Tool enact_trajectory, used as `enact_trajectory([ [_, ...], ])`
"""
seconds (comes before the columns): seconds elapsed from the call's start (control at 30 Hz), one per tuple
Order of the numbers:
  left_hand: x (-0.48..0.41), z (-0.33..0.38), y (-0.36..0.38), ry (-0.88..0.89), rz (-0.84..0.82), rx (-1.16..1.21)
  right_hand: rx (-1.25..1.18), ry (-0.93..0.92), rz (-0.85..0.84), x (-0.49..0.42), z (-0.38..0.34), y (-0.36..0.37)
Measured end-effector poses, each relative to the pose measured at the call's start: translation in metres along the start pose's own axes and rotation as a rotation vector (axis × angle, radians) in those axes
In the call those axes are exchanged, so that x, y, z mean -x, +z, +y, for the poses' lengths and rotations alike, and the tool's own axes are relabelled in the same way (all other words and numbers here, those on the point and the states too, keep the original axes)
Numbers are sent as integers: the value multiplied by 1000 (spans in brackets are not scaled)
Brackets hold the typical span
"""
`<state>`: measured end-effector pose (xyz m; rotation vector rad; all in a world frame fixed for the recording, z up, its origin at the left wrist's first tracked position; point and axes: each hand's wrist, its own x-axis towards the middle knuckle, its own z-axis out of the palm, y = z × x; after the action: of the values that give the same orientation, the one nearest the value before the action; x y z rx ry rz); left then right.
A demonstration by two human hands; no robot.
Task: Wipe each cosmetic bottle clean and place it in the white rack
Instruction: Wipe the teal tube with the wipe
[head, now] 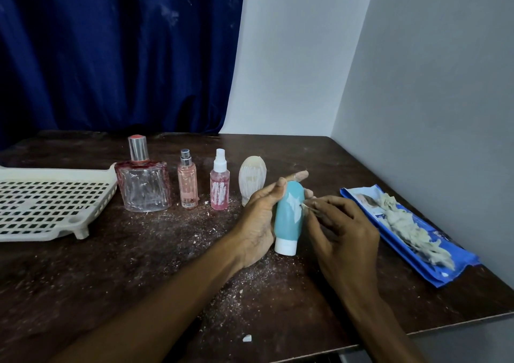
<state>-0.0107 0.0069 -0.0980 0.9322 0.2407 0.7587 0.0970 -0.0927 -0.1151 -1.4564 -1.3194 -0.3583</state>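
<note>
Right hand (342,232) pinching scrap (306,205), left hand (258,218) gripping tube (288,221)

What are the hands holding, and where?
The left hand holds the blue tube round its middle, white cap downward. The right hand pinches a small pale scrap against the tube's front.
</note>
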Motion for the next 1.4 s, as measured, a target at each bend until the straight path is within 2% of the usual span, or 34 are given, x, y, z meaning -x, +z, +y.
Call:
enact_trajectory([
  [0.23,-1,-1,-3,7,21,6,-13,-66,-52,3,1,-2],
  [0.37,-1,-1,-2,7,12,1,-19,-31,-34,4,0,-3],
  [0.53,-3,-2,-4,23,43,-3,0,-107,-76,7,-5,-4],
  [0.7,-2,-2,-3,27,22,8,2,-56,-56,6,-2,-3],
  [0.87,-2,-1,-3,49,33,-2,20,-140,-84,8,-5,-4],
  [1.03,-1,-1,-1,41,31,-16,26,-83,-60,7,-1,-4],
  [1.23,0,-1,-2,46,38,-16,1,-147,-72,7,-3,-3],
  [1.4,1,0,0,33,32,-18,-9,-70,-67,7,-2,-4],
])
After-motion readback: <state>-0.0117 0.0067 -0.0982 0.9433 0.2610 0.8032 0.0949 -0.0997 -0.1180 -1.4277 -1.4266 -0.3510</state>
